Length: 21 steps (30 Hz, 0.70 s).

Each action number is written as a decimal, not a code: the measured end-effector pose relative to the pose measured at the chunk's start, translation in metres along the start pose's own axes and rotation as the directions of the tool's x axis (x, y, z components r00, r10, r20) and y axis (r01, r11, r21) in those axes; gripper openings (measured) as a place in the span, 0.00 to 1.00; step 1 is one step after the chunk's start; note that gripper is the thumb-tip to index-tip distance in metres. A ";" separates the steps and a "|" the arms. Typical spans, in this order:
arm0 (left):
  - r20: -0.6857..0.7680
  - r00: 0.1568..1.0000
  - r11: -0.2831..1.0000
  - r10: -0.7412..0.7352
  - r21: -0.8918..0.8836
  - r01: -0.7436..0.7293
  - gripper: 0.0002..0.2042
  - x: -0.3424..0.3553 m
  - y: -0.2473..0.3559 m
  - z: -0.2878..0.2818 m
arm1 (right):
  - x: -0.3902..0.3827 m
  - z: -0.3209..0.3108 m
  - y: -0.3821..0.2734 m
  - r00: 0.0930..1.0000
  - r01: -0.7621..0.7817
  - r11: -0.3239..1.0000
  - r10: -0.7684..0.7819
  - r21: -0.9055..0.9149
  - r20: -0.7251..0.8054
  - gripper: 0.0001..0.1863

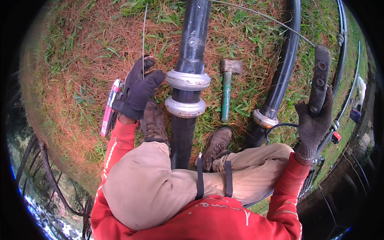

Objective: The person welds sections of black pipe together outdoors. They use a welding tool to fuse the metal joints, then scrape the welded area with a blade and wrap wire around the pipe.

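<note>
My left hand [138, 86], in a dark glove, has its fingers around the lower end of a thin metal rod [144, 36] that points up and away. Beside that wrist is a long pink-and-white packet [110, 105]. My right hand [315, 128], in a grey-brown knit glove, grips a dark elongated handle [319, 78] with round recesses; from its upper end a thin wire-like rod [264, 17] curves off to the far left. Between my boots runs a black pipe [194, 36] with two silver collars [187, 80]. A short-headed hammer [227, 92] with a green handle lies right of the collars.
A second black pipe [286, 66] with a pale collar [265, 119] runs along the right. Farther right are thinner hoses [340, 56] and a small red object [336, 138]. My boots [216, 146] flank the middle pipe. The ground is grass and pine needles.
</note>
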<state>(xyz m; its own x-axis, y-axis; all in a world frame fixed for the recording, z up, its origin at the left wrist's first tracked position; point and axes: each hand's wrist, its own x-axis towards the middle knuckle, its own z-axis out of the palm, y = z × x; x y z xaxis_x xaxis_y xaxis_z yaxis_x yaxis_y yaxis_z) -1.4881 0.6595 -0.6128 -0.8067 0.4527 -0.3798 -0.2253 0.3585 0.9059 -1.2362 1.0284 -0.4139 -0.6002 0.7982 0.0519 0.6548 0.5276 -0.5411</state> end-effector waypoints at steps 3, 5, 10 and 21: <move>0.215 0.958 0.959 -0.188 -0.172 0.226 0.48 -0.006 -0.014 0.023 | 0.003 -0.006 0.005 1.000 -0.026 0.995 0.025 -0.094 -0.015 0.49; 0.330 0.930 0.933 -0.161 -0.255 0.252 0.49 -0.005 -0.013 0.032 | 0.004 -0.007 0.007 0.999 -0.039 0.991 0.040 -0.131 0.004 0.48; 0.484 0.858 0.851 -0.171 -0.366 0.376 0.45 -0.003 0.001 0.035 | 0.008 -0.007 0.013 0.999 -0.012 0.986 0.017 -0.165 0.029 0.48; 0.405 0.891 0.845 -0.207 -0.384 0.371 0.46 -0.005 -0.008 0.036 | 0.006 -0.012 0.024 1.000 0.012 0.990 -0.008 -0.143 0.030 0.44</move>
<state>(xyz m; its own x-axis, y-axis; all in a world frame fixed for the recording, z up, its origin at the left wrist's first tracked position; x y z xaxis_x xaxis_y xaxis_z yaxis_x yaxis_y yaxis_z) -1.4625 0.6834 -0.6249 -0.4505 0.6594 -0.6019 -0.7000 0.1575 0.6965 -1.2185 1.0495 -0.4166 -0.6191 0.7847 0.0313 0.7062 0.5737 -0.4149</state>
